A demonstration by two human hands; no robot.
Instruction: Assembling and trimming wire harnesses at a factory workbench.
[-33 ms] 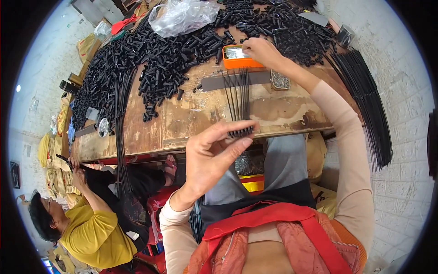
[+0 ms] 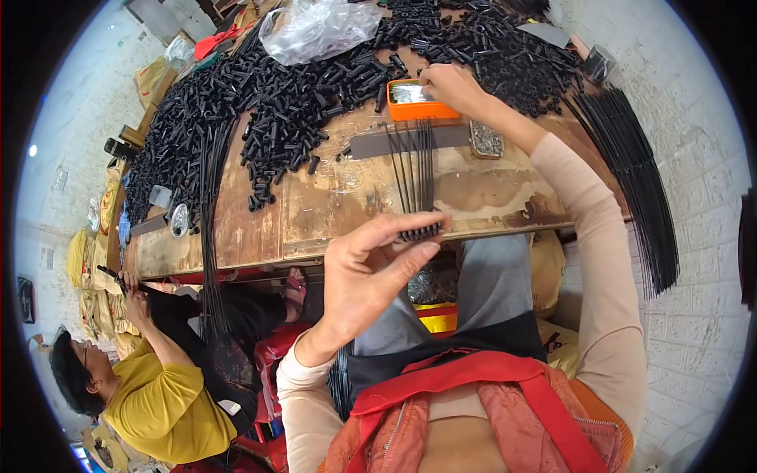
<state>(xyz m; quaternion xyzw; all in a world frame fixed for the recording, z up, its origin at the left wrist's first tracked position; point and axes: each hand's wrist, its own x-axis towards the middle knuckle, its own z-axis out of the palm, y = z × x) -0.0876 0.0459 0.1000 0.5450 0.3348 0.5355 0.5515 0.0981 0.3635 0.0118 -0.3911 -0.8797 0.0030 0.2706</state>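
My left hand (image 2: 367, 272), just off the table's near edge, pinches a row of thin black rods (image 2: 412, 177) between thumb and fingers. Their near ends sit side by side in the grip, and the shafts fan out over the tabletop. My right hand (image 2: 451, 85) dips into the right end of an orange box (image 2: 424, 110) of thin silvery pieces. Its fingers are drawn together, but the fingertips are hidden, so I cannot make out what is between them. Beside the box stands a small clear tray (image 2: 486, 140) of tiny metal parts.
Heaps of short black tubes (image 2: 284, 118) spread over the wooden table (image 2: 307, 221). A grey strip (image 2: 367, 145) lies before the orange box. Long black rods overhang at left (image 2: 208, 213) and right (image 2: 631, 165). A clear plastic bag (image 2: 319, 31) rests behind. A co-worker (image 2: 158, 394) sits at left.
The view has shifted very slightly. Both hands keep their places, the left on the rods and the right in the orange box.
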